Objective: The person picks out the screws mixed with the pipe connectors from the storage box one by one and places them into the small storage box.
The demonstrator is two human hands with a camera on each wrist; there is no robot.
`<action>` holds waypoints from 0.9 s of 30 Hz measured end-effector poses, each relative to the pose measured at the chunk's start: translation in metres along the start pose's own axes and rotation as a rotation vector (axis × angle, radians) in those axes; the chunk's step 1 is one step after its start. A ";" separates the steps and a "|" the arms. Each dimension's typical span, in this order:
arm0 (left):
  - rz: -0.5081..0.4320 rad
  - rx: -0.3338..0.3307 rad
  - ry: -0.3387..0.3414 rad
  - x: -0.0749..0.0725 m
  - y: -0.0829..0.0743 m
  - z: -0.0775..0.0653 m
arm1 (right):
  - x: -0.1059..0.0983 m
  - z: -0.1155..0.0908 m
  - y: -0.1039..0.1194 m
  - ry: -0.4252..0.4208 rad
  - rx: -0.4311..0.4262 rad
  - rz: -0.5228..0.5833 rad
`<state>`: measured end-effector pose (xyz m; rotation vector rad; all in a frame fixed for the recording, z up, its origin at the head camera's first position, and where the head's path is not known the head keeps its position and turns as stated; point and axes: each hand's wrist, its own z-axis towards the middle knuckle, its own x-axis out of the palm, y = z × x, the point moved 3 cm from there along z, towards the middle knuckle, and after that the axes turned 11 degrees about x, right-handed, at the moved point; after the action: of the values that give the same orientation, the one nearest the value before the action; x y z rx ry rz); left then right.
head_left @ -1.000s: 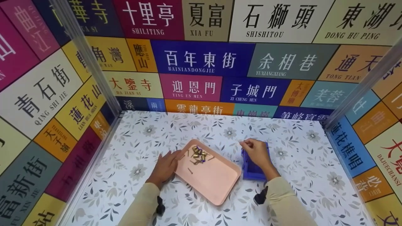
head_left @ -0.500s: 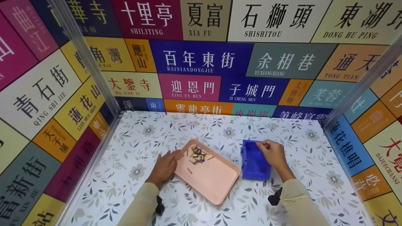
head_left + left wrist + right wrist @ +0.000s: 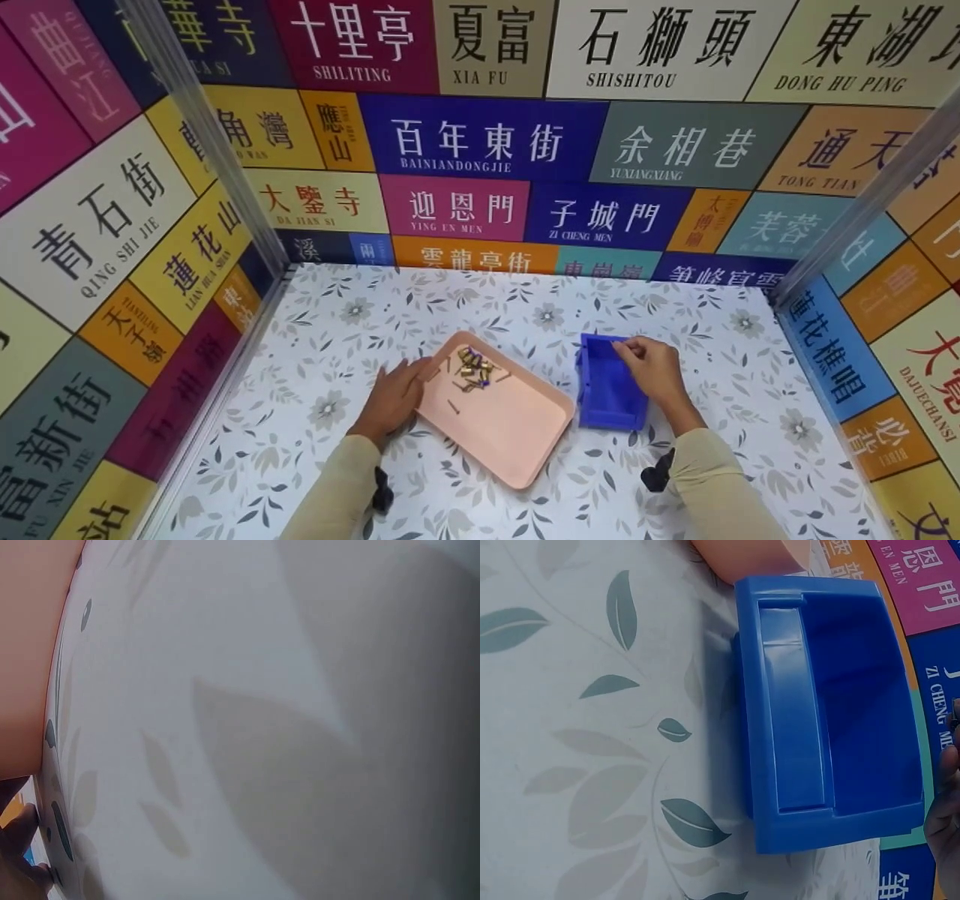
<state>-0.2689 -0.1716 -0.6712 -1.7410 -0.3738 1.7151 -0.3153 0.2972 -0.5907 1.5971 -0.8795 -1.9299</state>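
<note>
L hand [image 3: 391, 399], fingers straight, touches pink tray [image 3: 510, 435]; R hand [image 3: 657, 369] curled over blue bin [image 3: 611, 421], can't tell if gripping smth.

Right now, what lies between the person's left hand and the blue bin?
The pink tray, with its small metallic-looking pieces, lies between the left hand and the blue bin. The head view shows this.

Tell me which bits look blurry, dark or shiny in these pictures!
Head view: brightest, but the small brassy metal pieces on the pink rectangular tray are too tiny to look sharp; left wrist view: the white leaf-patterned tabletop looks soft and blurry, darkest along the right edge; right wrist view: pale shine on the blue rectangular bin, with a soft shadow beside it.
</note>
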 end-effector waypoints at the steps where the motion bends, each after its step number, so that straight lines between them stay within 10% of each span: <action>1: -0.002 -0.011 0.005 0.000 0.000 0.000 | 0.000 0.000 0.000 -0.001 -0.002 0.001; 16: -0.012 -0.079 0.017 0.003 0.001 0.002 | 0.003 0.000 -0.003 0.004 0.004 0.013; 27: 0.010 -0.012 0.003 0.001 0.001 0.000 | 0.006 -0.002 0.004 0.003 -0.009 0.034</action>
<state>-0.2692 -0.1719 -0.6723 -1.7572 -0.3754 1.7201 -0.3151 0.2906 -0.5920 1.5697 -0.8895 -1.9049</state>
